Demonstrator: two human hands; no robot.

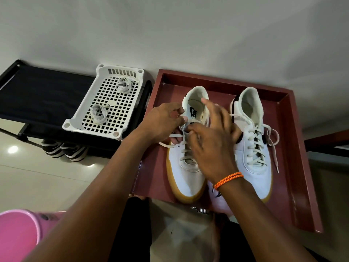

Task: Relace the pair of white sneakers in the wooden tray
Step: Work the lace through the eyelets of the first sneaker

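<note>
Two white sneakers with gum soles stand side by side in the reddish-brown wooden tray [294, 148], toes toward me. The left sneaker [184, 176] has its lace threaded partway up, with loose ends [172, 136] trailing off to its left. My left hand [162, 122] grips the lace at the top eyelets. My right hand [211, 140], with an orange cord on its wrist, pinches the same lace near the tongue and covers the shoe's right side. The right sneaker [254, 140] is laced, and its loose ends [273, 144] lie across the tray floor.
A white perforated plastic basket [85, 118] with two coiled spare laces sits on a black shoe rack [37, 95] to the left. Striped shoes stand under the rack. A pink stool [17, 233] is at the lower left. A pale wall runs behind.
</note>
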